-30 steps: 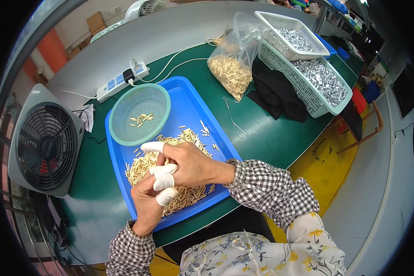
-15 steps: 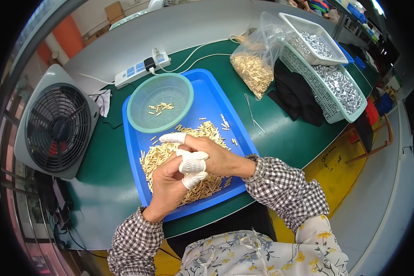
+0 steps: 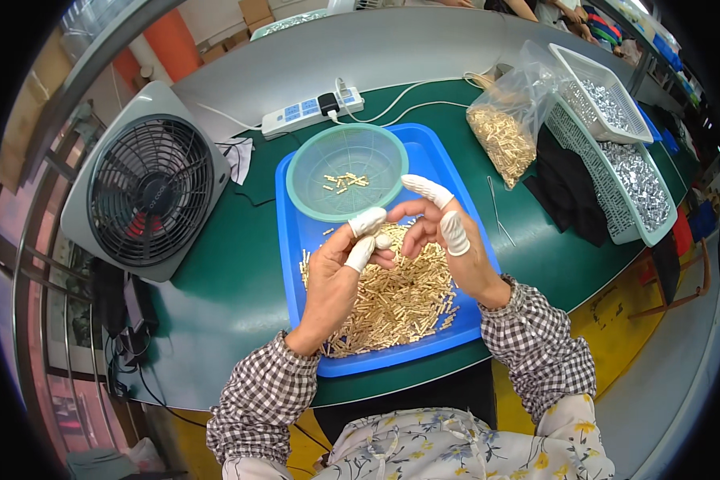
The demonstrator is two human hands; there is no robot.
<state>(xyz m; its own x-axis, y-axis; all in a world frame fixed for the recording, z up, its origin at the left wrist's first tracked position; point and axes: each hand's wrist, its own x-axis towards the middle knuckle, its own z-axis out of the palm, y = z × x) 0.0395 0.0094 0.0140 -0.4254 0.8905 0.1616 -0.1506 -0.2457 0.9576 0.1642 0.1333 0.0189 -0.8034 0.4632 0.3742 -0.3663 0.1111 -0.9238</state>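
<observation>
My left hand (image 3: pixel 334 272) is above a pile of small brass-coloured pins (image 3: pixel 392 308) in a blue tray (image 3: pixel 436 152). White finger cots cover some of its fingertips; its thumb and fingers are pinched, and anything between them is too small or hidden to name. My right hand (image 3: pixel 466 252) faces it across a narrow gap. With cots on its thumb and index finger, it has those two apart and the other fingers curled, no object visible in it. Beyond both hands, a round pale-green sieve basket (image 3: pixel 312 164) rests on the tray's far end, with several brass pins (image 3: pixel 346 182) inside.
A grey fan (image 3: pixel 152 188) stands at the left, and a power strip (image 3: pixel 300 112) lies behind the tray. To the right are tweezers (image 3: pixel 498 212), a plastic bag of brass pins (image 3: pixel 500 140), a black cloth (image 3: pixel 564 192) and baskets of silvery parts (image 3: pixel 636 180).
My hands were clasped together over the pile; they have separated, and the right thumb and index finger have spread. The whole view has shifted, placing the tray farther right.
</observation>
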